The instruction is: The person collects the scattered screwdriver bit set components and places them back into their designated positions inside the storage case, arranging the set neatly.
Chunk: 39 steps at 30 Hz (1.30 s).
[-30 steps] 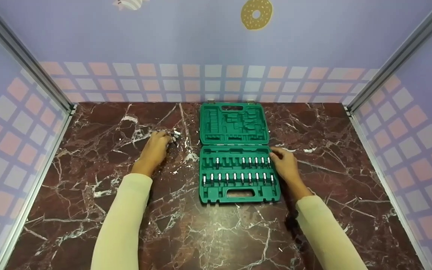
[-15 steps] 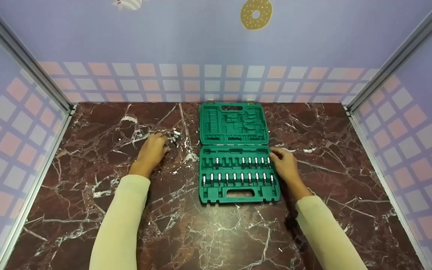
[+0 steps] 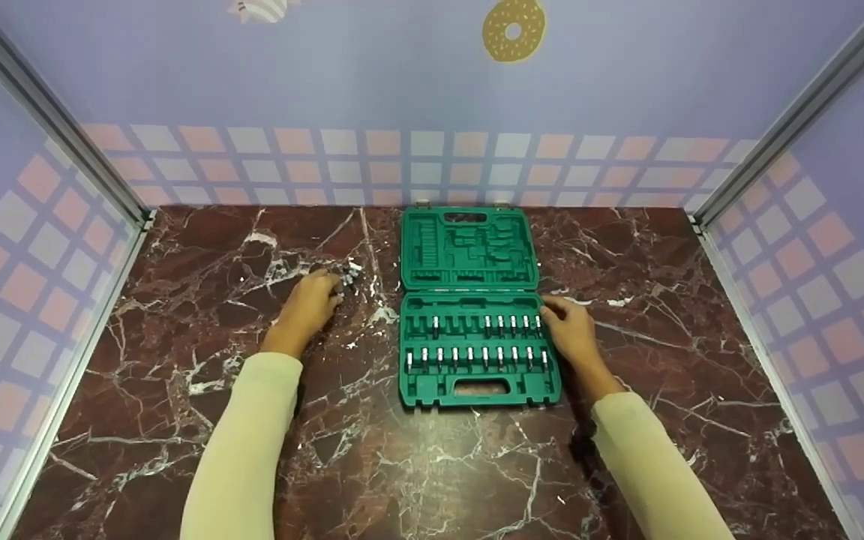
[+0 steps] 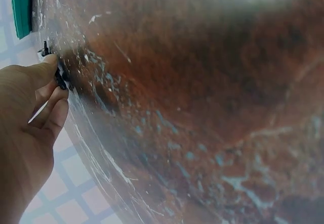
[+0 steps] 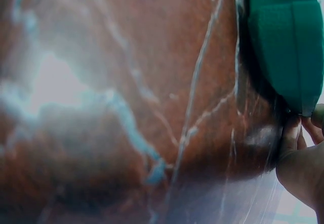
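An open green tool case (image 3: 481, 300) lies on the table, with silver-topped socket bits (image 3: 484, 355) standing in two rows of its near half. My right hand (image 3: 571, 328) grips the case's right side, thumb at the rim; the right wrist view shows fingers at the case's corner (image 5: 286, 57). To the left of the case, my left hand (image 3: 310, 306) is down at a small pile of loose metal bits (image 3: 351, 271), partly covering it. In the left wrist view, thumb and fingers pinch a small dark bit (image 4: 61, 80); its exact shape is hard to make out.
The dark red marbled table (image 3: 417, 480) carries the case and the pile. Behind stands a lilac wall (image 3: 342, 82) with a checked band, and side walls close off left and right. Several slots (image 3: 462, 324) in the case's upper row hold no bit.
My left hand has drawn back slightly toward me and to the left, uncovering more of the pile. My right hand and the case stay in place.
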### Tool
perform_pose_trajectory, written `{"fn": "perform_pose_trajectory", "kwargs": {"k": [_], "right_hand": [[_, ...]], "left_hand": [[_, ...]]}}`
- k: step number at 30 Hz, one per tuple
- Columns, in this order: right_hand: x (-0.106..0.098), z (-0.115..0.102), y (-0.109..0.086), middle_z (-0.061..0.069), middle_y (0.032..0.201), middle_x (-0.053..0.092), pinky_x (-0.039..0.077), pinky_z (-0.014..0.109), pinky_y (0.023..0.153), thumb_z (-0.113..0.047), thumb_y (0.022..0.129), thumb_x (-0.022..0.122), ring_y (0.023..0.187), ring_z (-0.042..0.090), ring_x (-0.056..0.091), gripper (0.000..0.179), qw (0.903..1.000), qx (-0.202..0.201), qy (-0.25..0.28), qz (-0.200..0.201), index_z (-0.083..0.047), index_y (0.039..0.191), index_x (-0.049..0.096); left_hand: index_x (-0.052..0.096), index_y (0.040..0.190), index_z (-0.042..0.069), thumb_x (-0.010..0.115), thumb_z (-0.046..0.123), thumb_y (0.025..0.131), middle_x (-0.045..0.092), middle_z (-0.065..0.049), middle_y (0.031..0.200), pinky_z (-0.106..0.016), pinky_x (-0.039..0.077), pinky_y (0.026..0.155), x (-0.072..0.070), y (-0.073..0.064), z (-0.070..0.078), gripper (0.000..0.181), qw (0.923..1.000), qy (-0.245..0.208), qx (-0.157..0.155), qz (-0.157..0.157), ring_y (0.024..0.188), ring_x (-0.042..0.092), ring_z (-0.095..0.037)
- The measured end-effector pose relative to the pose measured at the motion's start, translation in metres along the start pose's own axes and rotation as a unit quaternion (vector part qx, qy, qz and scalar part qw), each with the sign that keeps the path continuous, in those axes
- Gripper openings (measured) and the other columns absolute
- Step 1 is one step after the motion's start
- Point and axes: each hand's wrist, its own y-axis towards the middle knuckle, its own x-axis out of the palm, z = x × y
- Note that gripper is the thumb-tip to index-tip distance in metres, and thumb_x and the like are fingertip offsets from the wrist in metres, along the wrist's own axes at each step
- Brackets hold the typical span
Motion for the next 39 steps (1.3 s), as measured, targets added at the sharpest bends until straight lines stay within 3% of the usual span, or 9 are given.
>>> {"fn": "perform_pose_trajectory", "kwargs": {"k": [11,20,30,35,39], "right_hand": [[-0.001,0.0,0.0,0.022,0.131,0.068,0.05,0.051,0.103,-0.015,0.103,0.064,0.121,0.037,0.064,0.03,0.9999,0.002,-0.016,-0.003,-0.002,0.129,0.07],[-0.001,0.0,-0.001,0.021,0.134,0.067,0.049,0.052,0.103,-0.017,0.104,0.062,0.121,0.037,0.063,0.032,0.9998,0.005,-0.015,-0.011,-0.004,0.132,0.069],[-0.001,-0.001,0.0,0.024,0.132,0.067,0.05,0.052,0.104,-0.014,0.103,0.064,0.122,0.038,0.063,0.032,0.9999,-0.001,-0.01,-0.008,-0.001,0.131,0.069],[-0.002,0.0,0.0,0.024,0.134,0.066,0.049,0.053,0.106,-0.013,0.103,0.063,0.124,0.039,0.062,0.032,0.9998,-0.008,-0.016,-0.009,0.001,0.132,0.068],[-0.002,0.0,0.0,0.024,0.137,0.065,0.047,0.052,0.109,-0.014,0.103,0.063,0.128,0.039,0.06,0.033,0.9998,-0.008,-0.015,-0.011,0.001,0.133,0.067]], "left_hand": [[0.07,0.096,-0.003,0.077,0.001,0.089,0.07,-0.02,0.096,-0.046,0.058,0.085,0.001,-0.004,0.013,0.011,0.9942,-0.099,-0.021,0.035,0.091,0.068,-0.036],[0.072,0.101,-0.004,0.075,0.0,0.089,0.072,-0.02,0.097,-0.043,0.061,0.082,-0.002,-0.008,0.039,0.014,0.9921,-0.119,-0.003,0.037,0.088,0.071,-0.033],[0.073,0.103,-0.006,0.075,-0.004,0.087,0.074,-0.02,0.093,-0.043,0.061,0.077,-0.005,-0.004,0.069,0.016,0.985,-0.156,0.052,0.052,0.083,0.071,-0.032],[0.073,0.1,-0.004,0.076,-0.003,0.086,0.073,-0.018,0.091,-0.043,0.06,0.076,-0.002,-0.003,0.082,0.014,0.9839,-0.159,0.057,0.057,0.081,0.07,-0.031],[0.073,0.102,-0.004,0.075,-0.003,0.088,0.073,-0.018,0.095,-0.042,0.061,0.075,0.0,-0.003,0.095,0.014,0.9818,-0.179,0.05,0.039,0.082,0.071,-0.03]]}}
